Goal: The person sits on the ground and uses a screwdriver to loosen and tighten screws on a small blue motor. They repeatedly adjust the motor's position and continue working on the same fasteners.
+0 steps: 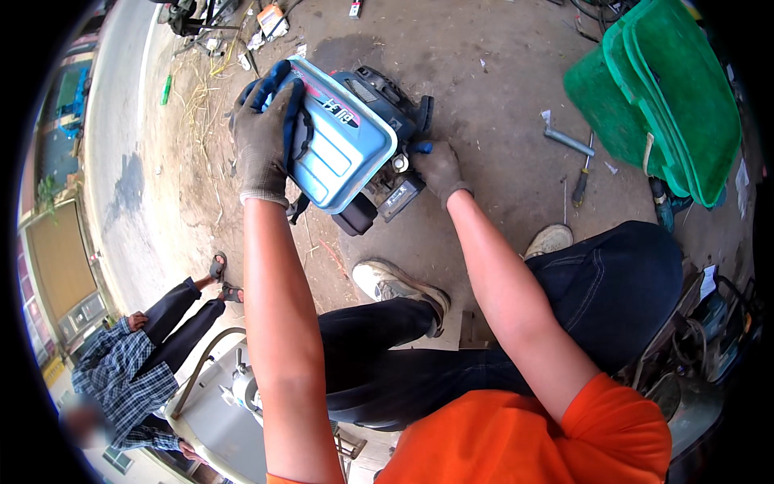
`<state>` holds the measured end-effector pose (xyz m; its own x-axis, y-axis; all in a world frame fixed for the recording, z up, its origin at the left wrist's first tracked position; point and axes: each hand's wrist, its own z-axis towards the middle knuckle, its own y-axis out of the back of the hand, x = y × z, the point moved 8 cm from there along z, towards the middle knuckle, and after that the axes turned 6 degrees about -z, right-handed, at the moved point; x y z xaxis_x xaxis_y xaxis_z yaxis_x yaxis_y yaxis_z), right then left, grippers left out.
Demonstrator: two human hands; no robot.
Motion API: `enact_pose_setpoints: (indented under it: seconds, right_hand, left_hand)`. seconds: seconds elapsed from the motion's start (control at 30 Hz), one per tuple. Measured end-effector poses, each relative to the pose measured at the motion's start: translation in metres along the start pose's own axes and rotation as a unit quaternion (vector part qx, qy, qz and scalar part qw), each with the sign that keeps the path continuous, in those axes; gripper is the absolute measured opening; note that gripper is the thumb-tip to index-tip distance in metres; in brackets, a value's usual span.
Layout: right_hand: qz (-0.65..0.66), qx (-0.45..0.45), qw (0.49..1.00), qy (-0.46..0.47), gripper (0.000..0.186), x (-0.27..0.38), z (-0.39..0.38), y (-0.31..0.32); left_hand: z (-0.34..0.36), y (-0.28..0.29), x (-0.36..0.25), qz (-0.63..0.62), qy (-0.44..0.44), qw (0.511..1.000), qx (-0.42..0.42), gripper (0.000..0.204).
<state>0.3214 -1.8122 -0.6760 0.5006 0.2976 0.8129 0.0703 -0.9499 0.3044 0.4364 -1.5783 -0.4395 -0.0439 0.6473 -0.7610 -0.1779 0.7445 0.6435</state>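
Note:
A small engine (389,98) with a light blue fuel tank (326,165) stands tilted on the ground in front of me. My left hand (264,141), in a grey glove with blue-coated fingers, grips the tank's left end, fingers curled over its upper corner. At the engine's right side, close to a round metal fitting (400,163), is my right hand (440,168), also gloved. Its fingers are closed against the engine, and whatever they hold is hidden. A black box-like part (355,214) shows below the tank's near end.
To the right are a green plastic bin (629,105), a metal tube-like tool (569,141) and a screwdriver (580,187). My shoe (399,286) is just nearer than the engine. A person in a checked shirt (129,363) sits at the left, by a pale vehicle or chair (222,419).

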Motion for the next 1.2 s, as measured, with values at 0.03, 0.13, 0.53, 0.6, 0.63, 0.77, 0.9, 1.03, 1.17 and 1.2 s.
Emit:
enact_pose_setpoints:
  seconds: [0.03,0.13,0.53,0.6,0.63,0.77,0.9,1.03,1.17,1.2]
  right_hand:
    - [-0.006,-0.004,1.000,-0.013,0.027,-0.001,0.001,-0.001]
    - [-0.059,-0.029,0.998,-0.015,0.028,0.001,0.000,0.002]
    - [-0.058,-0.063,0.995,-0.047,0.030,-0.012,0.017,0.010]
    - [-0.033,-0.053,0.997,-0.055,0.039,-0.032,0.030,0.010]
    - [-0.052,-0.045,0.996,-0.064,0.041,-0.005,0.016,0.008]
    - [-0.112,-0.044,0.990,-0.071,0.052,0.012,0.007,0.010]
    - [0.040,0.014,0.994,-0.096,0.040,-0.049,0.046,0.004]
    - [0.378,0.121,0.911,-0.110,0.037,-0.069,0.046,-0.025]
    - [0.412,0.124,0.896,-0.107,0.035,-0.073,0.052,-0.025]
    - [0.408,0.128,0.899,-0.093,0.034,-0.071,0.052,-0.024]
  left_hand:
    - [0.000,0.001,-0.001,0.017,0.000,1.000,-0.007,0.043]
    - [-0.002,-0.003,-0.005,-0.027,0.008,1.000,0.008,0.040]
    - [-0.003,-0.007,-0.009,-0.029,-0.022,0.999,-0.014,0.040]
    - [-0.007,-0.008,-0.017,0.012,-0.019,0.999,-0.023,0.045]
    - [-0.010,0.005,-0.012,0.054,-0.025,0.997,-0.044,0.047]
    - [-0.020,0.013,-0.031,0.056,0.028,0.998,-0.010,0.050]
    - [-0.039,0.018,-0.061,0.071,0.066,0.995,-0.015,0.047]
    - [-0.038,0.022,-0.052,0.070,0.076,0.994,-0.020,0.045]
    - [-0.040,0.029,-0.055,0.051,0.088,0.995,0.014,0.046]
    - [-0.039,0.031,-0.054,0.050,0.092,0.994,0.016,0.046]
